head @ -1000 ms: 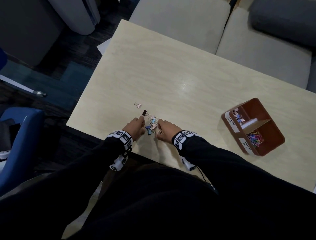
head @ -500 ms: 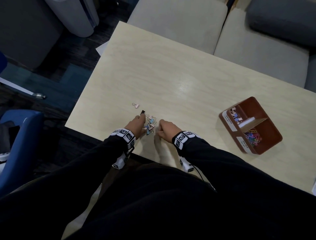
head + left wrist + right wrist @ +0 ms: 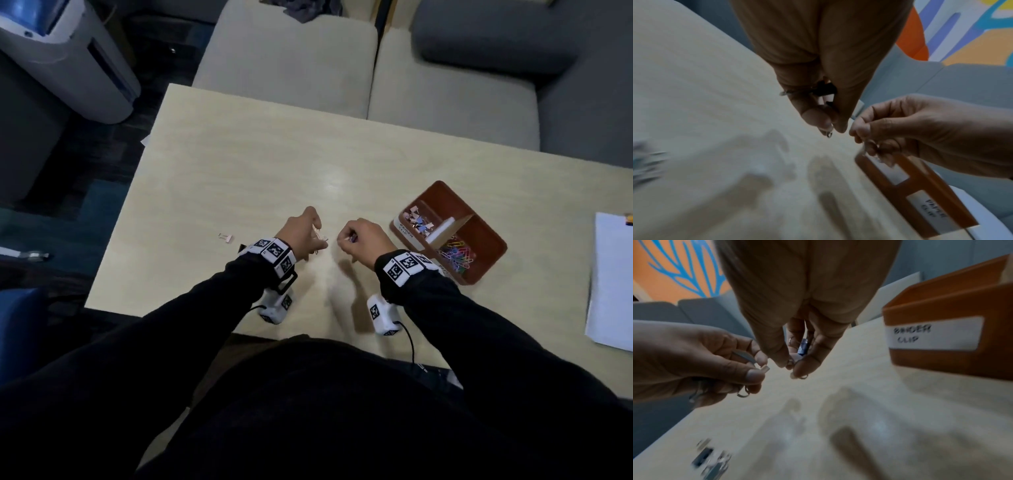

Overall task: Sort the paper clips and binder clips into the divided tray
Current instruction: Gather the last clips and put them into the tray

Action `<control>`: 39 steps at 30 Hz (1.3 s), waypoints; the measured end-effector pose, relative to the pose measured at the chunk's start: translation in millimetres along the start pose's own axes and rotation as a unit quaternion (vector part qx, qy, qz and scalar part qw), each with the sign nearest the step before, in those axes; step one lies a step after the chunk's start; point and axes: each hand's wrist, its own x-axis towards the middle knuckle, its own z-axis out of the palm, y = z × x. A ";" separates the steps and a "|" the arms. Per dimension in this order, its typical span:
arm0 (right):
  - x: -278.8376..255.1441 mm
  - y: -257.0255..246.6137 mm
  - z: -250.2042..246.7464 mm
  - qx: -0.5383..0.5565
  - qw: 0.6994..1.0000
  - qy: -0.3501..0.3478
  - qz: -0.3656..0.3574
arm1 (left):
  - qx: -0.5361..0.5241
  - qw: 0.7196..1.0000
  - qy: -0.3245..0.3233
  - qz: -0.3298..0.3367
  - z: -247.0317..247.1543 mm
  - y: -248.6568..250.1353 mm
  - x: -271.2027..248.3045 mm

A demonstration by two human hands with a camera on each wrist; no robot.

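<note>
Both hands hover above the table, just left of the brown divided tray (image 3: 486,224). My left hand (image 3: 320,240) grips several binder clips, among them a black one (image 3: 824,88) and a pale one (image 3: 764,369). My right hand (image 3: 346,238) is curled round more binder clips, a blue one (image 3: 803,347) showing between its fingers. The tray's far-left compartment, labelled BINDER CLIP (image 3: 935,335), holds binder clips (image 3: 419,222); the near one holds coloured paper clips (image 3: 457,255). A pink binder clip (image 3: 226,237) lies alone to the left. More loose clips (image 3: 711,457) lie blurred on the table.
A white sheet of paper (image 3: 613,281) lies at the table's right edge. Beige sofa cushions (image 3: 287,58) stand behind the table, and a blue chair (image 3: 17,325) is at the left. The table's near edge (image 3: 154,310) runs just under my forearms.
Both hands have lifted off the clip pile with clips in them and moved right, closer to the tray. The head view has shifted right.
</note>
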 end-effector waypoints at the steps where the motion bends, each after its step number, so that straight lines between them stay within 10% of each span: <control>1: -1.4 5.7 -10.2 0.000 1.000 0.014 0.002 | -0.002 1.000 -0.003 0.013 3.8 13.2 5.0; 16: -2.5 89.1 -122.2 -0.074 0.977 0.150 0.135 | 0.146 0.981 -0.053 0.120 78.9 178.8 94.4; 39: 6.7 117.5 -117.0 -0.096 0.971 0.100 0.196 | 0.144 0.972 -0.096 0.161 110.3 181.3 105.3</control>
